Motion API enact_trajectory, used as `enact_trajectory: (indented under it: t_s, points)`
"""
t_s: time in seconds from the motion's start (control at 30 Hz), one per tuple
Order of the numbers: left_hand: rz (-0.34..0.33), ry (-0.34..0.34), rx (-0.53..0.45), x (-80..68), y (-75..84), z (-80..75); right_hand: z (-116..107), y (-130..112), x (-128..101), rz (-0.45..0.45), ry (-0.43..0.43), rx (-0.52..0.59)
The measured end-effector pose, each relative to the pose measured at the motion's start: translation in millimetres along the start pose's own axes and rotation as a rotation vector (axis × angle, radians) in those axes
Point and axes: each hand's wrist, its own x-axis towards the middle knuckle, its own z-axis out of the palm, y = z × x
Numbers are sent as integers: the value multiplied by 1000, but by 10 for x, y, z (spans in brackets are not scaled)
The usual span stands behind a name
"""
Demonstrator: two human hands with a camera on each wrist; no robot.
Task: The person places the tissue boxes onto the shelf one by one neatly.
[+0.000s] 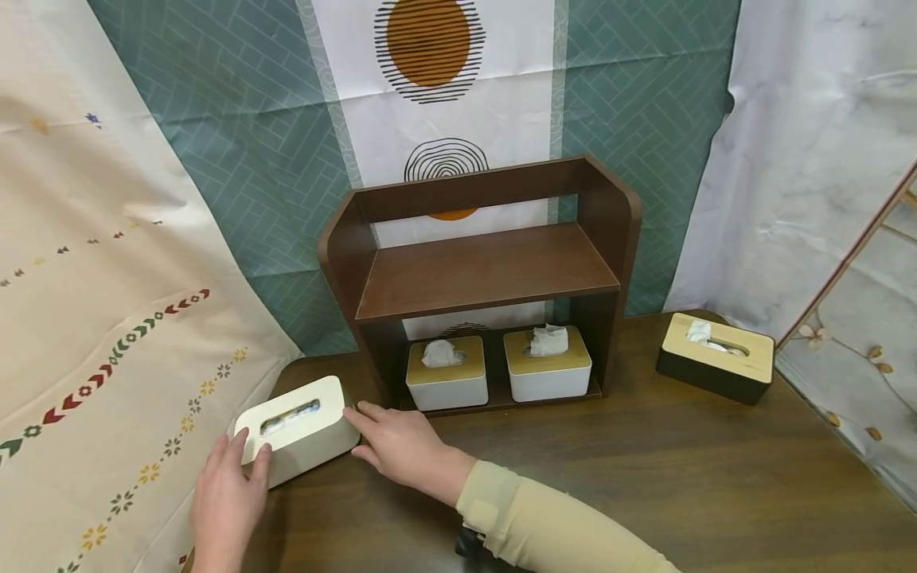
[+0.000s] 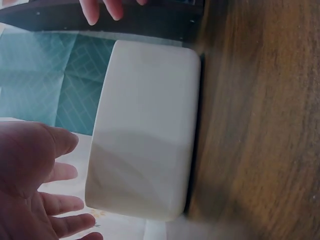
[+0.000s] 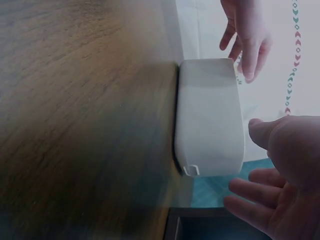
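Several patterned cloths (image 1: pixel 236 159) hang round a dark wood-grain table (image 1: pixel 573 485) on my feed: cream left, teal and white behind, marbled right. Brown two-tier shelf (image 1: pixel 487 270) at the back. White tissue box (image 1: pixel 315 454) sits on the table, left of the shelf, between left hand (image 1: pixel 229 497) and right hand (image 1: pixel 404 446). Both hands spread, one at each end; firm contact I cannot tell. Left forearm cut off at lower edge; small dark object (image 1: pixel 469 544) under the tan sleeve (image 1: pixel 566 521) hard to make out, likewise the slot's contents. Box smooth, corners rounded. Lower shelf: two white boxes (image 1: pixel 550 383), wood-toned lids, crumpled tissue. Far right: black-sided box (image 1: pixel 712 376), pale wood-toned lid.
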Motion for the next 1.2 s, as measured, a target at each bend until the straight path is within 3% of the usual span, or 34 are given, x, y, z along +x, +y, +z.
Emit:
enact_trajectory:
  t_s: [0.33, 1.2]
  points:
    - [-44, -48, 4, 33, -30, 22, 56, -48, 117, 11, -37, 1]
    - [-81, -81, 55, 49, -151, 4, 154, -112, 240, 4, -118, -14]
